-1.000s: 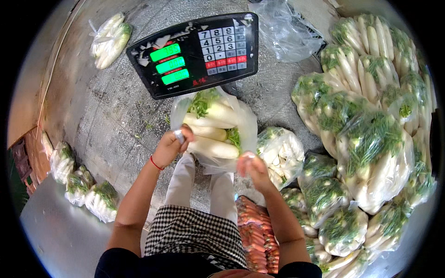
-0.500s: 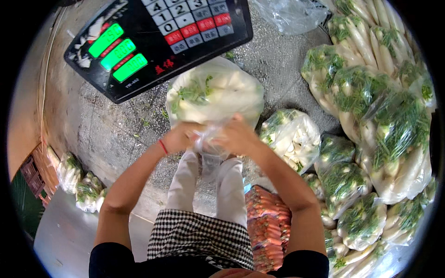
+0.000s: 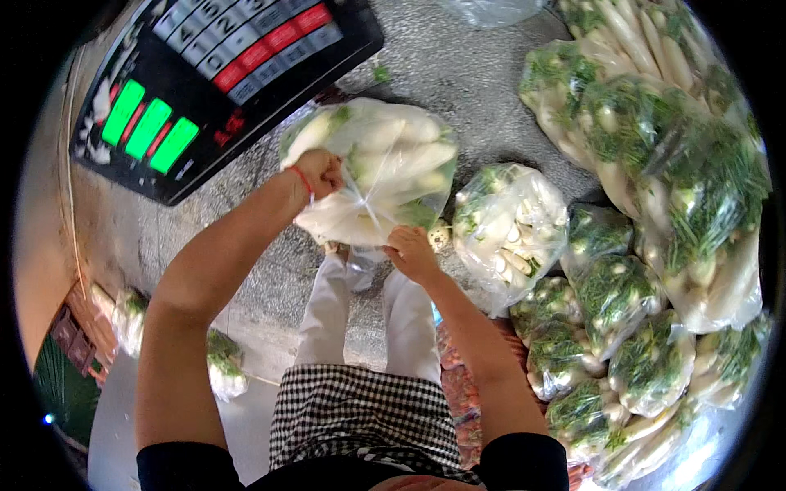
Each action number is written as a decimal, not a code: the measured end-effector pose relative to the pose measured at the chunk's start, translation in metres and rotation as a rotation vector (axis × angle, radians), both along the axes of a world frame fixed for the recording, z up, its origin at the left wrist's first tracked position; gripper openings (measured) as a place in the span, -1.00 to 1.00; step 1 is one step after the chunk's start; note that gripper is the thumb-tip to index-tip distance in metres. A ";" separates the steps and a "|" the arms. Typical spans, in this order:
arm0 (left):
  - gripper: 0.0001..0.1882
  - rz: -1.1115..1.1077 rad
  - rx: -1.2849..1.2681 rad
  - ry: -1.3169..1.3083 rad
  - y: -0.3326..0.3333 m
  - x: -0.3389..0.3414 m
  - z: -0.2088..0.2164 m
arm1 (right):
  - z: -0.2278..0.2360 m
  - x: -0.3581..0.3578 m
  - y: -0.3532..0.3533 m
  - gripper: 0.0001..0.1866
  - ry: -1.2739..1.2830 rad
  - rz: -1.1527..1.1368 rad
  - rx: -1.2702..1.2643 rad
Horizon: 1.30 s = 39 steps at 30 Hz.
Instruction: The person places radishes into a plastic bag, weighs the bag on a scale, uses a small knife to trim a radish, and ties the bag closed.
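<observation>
A clear plastic bag (image 3: 409, 168) of white radishes with some green leaves lies in front of my legs. Its top is gathered into a twisted knot near the middle. My left hand (image 3: 322, 173), with a red band at the wrist, is closed on one end of the bag's twisted plastic, left of the knot. At lower right of the knot my right hand (image 3: 412, 250) pinches the other end. The hands are pulled apart, and strands of plastic stretch between them and the knot. The bag's far side reaches under the edge of the scale's display panel.
The black scale panel (image 3: 221, 123) with green displays and keys overhangs the upper left. Right of the bag stands a smaller bag (image 3: 512, 233) of cut white pieces. Bagged leafy radishes (image 3: 679, 188) are heaped along the right. Orange packs (image 3: 460, 393) lie beside my right leg.
My hands were together at the bag's gathered top; now they are apart, left hand up and forward, right hand lower. A knot shows between them. The view has shifted slightly.
</observation>
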<state>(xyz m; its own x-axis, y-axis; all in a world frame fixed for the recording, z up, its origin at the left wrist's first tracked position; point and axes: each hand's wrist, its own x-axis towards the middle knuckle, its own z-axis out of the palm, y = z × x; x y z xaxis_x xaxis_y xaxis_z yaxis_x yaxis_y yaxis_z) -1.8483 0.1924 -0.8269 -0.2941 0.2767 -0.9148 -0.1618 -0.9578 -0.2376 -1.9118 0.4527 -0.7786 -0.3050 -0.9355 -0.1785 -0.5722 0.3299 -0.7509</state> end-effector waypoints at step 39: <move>-0.81 -0.271 -0.090 0.095 0.035 -0.007 0.051 | 0.010 -0.023 -0.027 -0.92 0.107 0.044 0.057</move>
<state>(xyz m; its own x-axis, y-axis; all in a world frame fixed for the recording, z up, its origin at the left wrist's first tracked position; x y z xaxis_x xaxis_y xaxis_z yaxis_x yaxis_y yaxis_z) -1.8549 0.2278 -0.7756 -0.3059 0.2762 -0.9111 -0.4321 -0.8930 -0.1257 -1.9352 0.4253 -0.7682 -0.2843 -0.9376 -0.2001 -0.6630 0.3430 -0.6654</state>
